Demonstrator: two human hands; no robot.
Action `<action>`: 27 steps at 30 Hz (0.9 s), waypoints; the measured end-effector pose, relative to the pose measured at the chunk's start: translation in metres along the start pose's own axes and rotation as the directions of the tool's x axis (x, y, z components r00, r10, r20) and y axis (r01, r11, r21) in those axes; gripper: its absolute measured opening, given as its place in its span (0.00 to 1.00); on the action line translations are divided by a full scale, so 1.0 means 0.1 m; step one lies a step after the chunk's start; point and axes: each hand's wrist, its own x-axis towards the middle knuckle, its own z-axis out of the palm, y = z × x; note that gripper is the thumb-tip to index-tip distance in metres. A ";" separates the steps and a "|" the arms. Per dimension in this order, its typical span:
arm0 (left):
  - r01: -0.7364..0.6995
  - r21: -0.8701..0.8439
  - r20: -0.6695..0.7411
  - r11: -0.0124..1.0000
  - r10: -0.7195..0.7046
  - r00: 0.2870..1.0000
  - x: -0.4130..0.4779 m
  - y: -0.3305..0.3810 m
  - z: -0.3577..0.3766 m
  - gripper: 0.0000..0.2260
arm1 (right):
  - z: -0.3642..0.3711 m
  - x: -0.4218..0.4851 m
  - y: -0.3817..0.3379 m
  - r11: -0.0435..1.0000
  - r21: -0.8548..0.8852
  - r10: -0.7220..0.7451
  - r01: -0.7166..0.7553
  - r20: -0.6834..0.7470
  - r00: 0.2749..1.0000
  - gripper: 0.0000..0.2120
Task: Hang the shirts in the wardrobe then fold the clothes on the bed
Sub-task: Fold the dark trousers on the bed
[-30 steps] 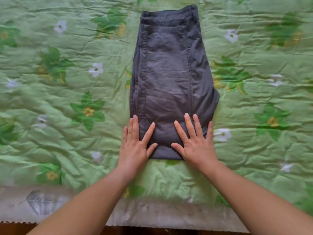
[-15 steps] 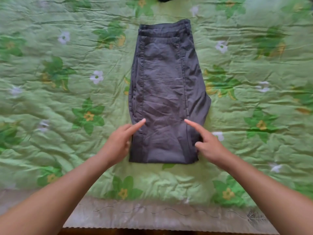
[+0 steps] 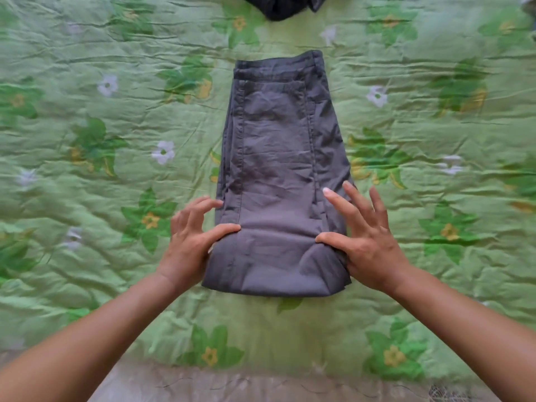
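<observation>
Trousers (image 3: 278, 169), grey and folded lengthwise, lie flat at the centre of the green floral bedspread (image 3: 110, 117), waistband toward 12 o'clock and folded end toward 6 o'clock. The left hand (image 3: 191, 245) is at the 9 o'clock edge of the near end, thumb laid on the cloth and fingers bent (whether it pinches the edge cannot be told). The right hand (image 3: 365, 242) is at the 3 o'clock edge, thumb on the cloth, fingers straight and spread wide. A dark garment (image 3: 278, 7) lies at 12 o'clock, cut by the frame.
</observation>
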 end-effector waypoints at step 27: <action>0.343 -0.882 0.196 0.324 -0.410 0.891 1.32 -0.26 -0.12 0.10 | -0.04 1.34 0.93 0.062 0.755 0.416 -0.652 0.574 0.705 0.11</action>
